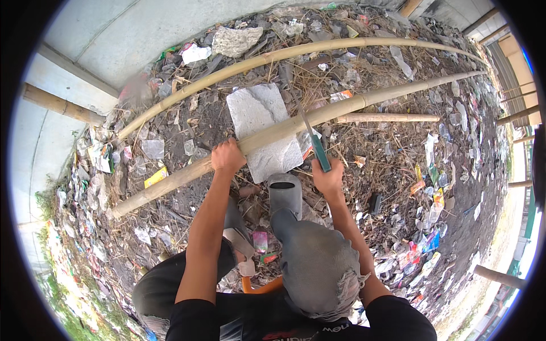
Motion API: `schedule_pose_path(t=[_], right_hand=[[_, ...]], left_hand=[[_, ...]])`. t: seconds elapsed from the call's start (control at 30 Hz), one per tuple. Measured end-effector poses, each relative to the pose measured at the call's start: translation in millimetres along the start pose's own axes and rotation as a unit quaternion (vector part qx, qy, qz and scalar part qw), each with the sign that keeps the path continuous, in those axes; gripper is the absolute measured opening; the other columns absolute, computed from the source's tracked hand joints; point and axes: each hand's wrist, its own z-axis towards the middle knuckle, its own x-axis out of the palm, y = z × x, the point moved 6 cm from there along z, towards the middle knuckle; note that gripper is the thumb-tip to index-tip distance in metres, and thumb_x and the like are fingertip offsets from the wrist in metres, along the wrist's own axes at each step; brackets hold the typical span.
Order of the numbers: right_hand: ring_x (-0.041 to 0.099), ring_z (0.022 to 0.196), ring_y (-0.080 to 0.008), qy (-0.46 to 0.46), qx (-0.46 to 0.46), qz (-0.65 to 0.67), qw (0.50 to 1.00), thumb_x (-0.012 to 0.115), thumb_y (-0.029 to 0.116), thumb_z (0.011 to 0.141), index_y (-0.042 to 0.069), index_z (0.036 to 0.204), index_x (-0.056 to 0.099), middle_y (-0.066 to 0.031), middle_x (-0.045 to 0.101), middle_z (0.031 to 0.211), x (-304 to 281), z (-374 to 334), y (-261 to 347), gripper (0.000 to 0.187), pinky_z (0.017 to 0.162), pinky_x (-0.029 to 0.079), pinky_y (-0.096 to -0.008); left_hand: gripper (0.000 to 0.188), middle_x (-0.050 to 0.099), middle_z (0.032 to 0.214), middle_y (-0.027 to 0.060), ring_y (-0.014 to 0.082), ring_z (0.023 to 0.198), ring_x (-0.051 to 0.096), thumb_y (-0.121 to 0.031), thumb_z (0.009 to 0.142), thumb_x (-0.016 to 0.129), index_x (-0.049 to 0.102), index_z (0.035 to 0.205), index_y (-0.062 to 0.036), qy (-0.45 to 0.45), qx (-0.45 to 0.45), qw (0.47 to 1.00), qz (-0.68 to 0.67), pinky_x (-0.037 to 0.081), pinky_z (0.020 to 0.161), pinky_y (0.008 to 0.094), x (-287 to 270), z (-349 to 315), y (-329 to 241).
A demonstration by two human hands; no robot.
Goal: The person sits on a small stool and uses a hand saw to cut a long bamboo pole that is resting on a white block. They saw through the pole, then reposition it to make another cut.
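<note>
While the left hand (228,156) is clamped on the bamboo pole (273,133), which lies across the pale slab (276,159), and the right hand (328,176) grips the green-handled saw (319,152), a clean cut probably calls for firm downward pressure and long, square strokes. The grey shoe (286,200) near the slab could get in the way; past it, a short bamboo stick (389,117), then a second long pole (284,53) and a rock (236,41) lie among litter (196,54).

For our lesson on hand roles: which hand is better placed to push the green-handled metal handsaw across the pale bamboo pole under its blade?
The right hand seems better placed: it grips the handsaw, whose blade crosses the pole. The left hand rests on the pole, likelier to steady it.
</note>
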Motion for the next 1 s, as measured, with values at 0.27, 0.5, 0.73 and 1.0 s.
schedule_pose_path(t=[0.27,0.5,0.73,1.0], right_hand=[[0.048,0.054,-0.0060,0.082,0.154,0.050,0.983,0.066,0.012,0.089,-0.003,0.069,0.063,0.0001,0.054,0.056,-149,-150,-21,0.025,0.048,0.035,-0.0303],[0.052,0.057,-0.0111,-0.107,0.027,-0.028,0.994,0.073,0.016,0.088,-0.006,0.072,0.062,-0.0061,0.054,0.057,-59,-36,-39,0.029,0.052,0.040,-0.0356],[0.047,0.053,-0.0094,0.092,0.117,-0.033,0.988,0.069,0.012,0.088,-0.002,0.067,0.059,-0.0050,0.050,0.055,-60,-58,-22,0.027,0.049,0.037,-0.0356],[0.046,0.053,-0.0070,0.080,0.154,0.013,0.985,0.067,0.013,0.089,-0.002,0.065,0.058,-0.0012,0.051,0.054,-113,-122,-7,0.030,0.047,0.034,-0.0320]], left_hand=[[0.029,0.075,0.104,0.0221,0.0375,0.103,0.072,-0.016,0.077,0.064,0.065,0.103,-0.0018,0.012,-0.025,1.000,-0.003,0.054,0.095,0.0474,8,-9,21],[0.030,0.075,0.102,0.0207,0.0378,0.100,0.073,-0.016,0.076,0.065,0.065,0.103,-0.0018,0.023,0.004,1.000,-0.015,0.054,0.095,0.0465,2,-3,-3],[0.027,0.075,0.100,0.0219,0.0383,0.099,0.073,-0.015,0.078,0.063,0.065,0.101,-0.0022,0.011,-0.022,1.000,-0.003,0.053,0.097,0.0465,6,-6,20],[0.028,0.075,0.099,0.0188,0.0365,0.099,0.073,-0.016,0.076,0.068,0.065,0.099,-0.0026,-0.017,-0.020,1.000,-0.002,0.054,0.095,0.0453,9,-8,24]])
